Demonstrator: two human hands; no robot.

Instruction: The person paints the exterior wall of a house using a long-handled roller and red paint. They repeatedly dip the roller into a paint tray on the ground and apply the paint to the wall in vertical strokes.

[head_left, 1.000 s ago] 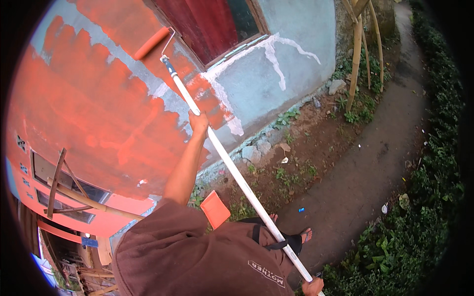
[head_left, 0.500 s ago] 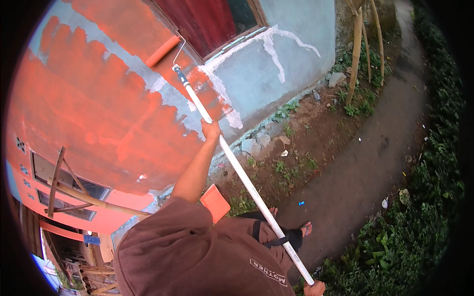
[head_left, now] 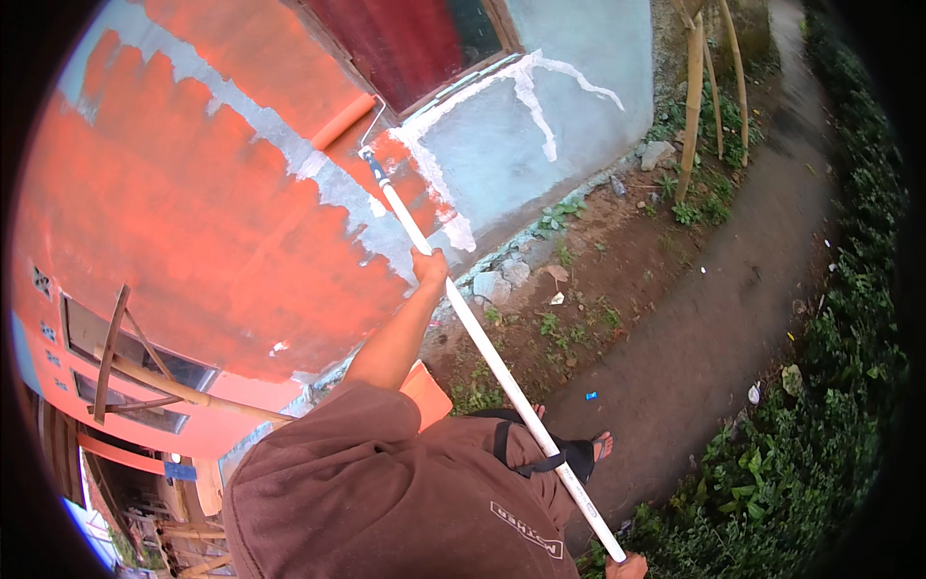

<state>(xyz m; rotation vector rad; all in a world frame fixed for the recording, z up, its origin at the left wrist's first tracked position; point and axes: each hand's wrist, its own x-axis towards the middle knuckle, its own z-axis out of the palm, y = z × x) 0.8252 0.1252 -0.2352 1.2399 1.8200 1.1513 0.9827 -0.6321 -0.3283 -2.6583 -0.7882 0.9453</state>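
From my head view, my left hand is closed round the white pole, and my right hand grips near its low end; the orange roller sits at the patchy wall, just beside the window frame; a small twist down here could, I judge, swing its near end into that frame and smear it; my right hand is cut off by the lower edge, my sleeve and arm partly hide the orange tray, and I can't tell how wet the roller is.
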